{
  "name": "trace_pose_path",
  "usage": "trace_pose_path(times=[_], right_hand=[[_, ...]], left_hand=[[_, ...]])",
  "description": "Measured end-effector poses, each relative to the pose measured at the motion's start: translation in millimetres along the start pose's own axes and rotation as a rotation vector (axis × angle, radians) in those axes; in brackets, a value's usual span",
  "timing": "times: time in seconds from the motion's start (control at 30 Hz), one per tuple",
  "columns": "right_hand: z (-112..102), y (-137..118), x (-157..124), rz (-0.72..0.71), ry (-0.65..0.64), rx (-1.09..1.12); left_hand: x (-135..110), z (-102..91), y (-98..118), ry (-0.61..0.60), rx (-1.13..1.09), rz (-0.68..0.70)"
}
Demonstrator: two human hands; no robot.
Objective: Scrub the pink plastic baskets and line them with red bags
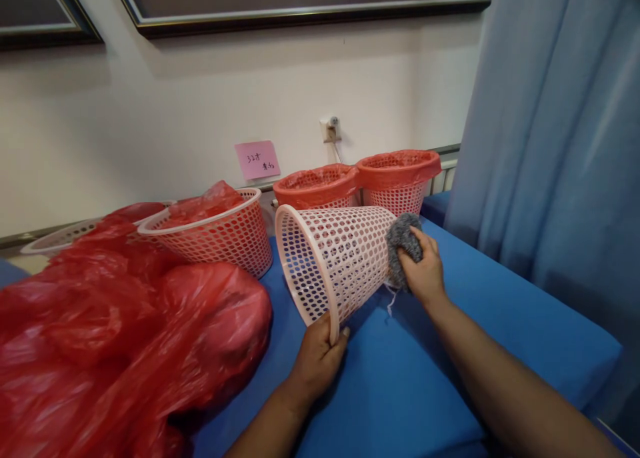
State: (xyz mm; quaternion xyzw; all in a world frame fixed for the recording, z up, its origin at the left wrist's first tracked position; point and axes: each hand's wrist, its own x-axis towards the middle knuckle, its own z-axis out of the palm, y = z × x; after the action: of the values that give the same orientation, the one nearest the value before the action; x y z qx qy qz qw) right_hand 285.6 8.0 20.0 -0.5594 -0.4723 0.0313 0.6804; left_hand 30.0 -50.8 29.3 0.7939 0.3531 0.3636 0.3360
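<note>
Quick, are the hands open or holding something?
Left hand: holding the tilted pink basket by its rim.
Right hand: holding a fuzzy grey cloth against the basket's base.

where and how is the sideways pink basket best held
Probably by the lower rim, from the near side, as the left hand does: the basket is tipped, mouth facing left, offering a solid edge to pinch, whereas its wall is perforated. The right hand holds a grey cloth at the other end.

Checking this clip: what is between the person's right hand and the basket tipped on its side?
A fuzzy gray cloth: the right hand grips it against the base end of the tipped basket, as the head view shows.
</note>
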Motion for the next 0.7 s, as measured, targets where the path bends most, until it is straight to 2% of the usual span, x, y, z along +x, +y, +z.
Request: trace_pose_path(times=[0.13,0.2,0.23,0.3,0.37,0.43,0.5,0.53,0.57,0.6,0.7], right_hand=[[-5,-46,-51,-0.573,-0.333,0.097],[-7,-62,-69,-0.756,-0.44,0.165],[-6,-64,-71,-0.79,-0.452,0.178],[-4,-55,-62,-0.704,-0.377,0.143],[0,-32,-38,-0.447,-0.206,0.058],[2,-6,-9,-0.113,-0.038,-0.025],[1,11,12,0.133,0.034,-0.057],[0,14,18,0.183,0.046,-0.053],[-2,12,18,0.172,0.045,-0.04],[-3,6,14,0.101,0.027,-0.018],[-9,-29,-18,-0.338,-0.156,0.073]], left_hand=[[2,3.1,-5,0.002,0.013,0.022],[2,3.8,-9,-0.014,-0.026,0.002],[2,3.7,-10,-0.027,-0.034,-0.001],[3,2.7,-11,-0.033,-0.016,0.013],[5,1.6,-9,-0.025,0.011,0.031],[7,1.3,-5,-0.043,0.016,0.043],[9,2.0,-2,-0.086,0.02,0.054],[10,2.7,-2,-0.102,0.03,0.058],[11,3.4,-2,-0.114,0.048,0.059],[12,4.1,-2,-0.12,0.074,0.057],[13,5.3,-6,-0.129,0.171,0.044]])
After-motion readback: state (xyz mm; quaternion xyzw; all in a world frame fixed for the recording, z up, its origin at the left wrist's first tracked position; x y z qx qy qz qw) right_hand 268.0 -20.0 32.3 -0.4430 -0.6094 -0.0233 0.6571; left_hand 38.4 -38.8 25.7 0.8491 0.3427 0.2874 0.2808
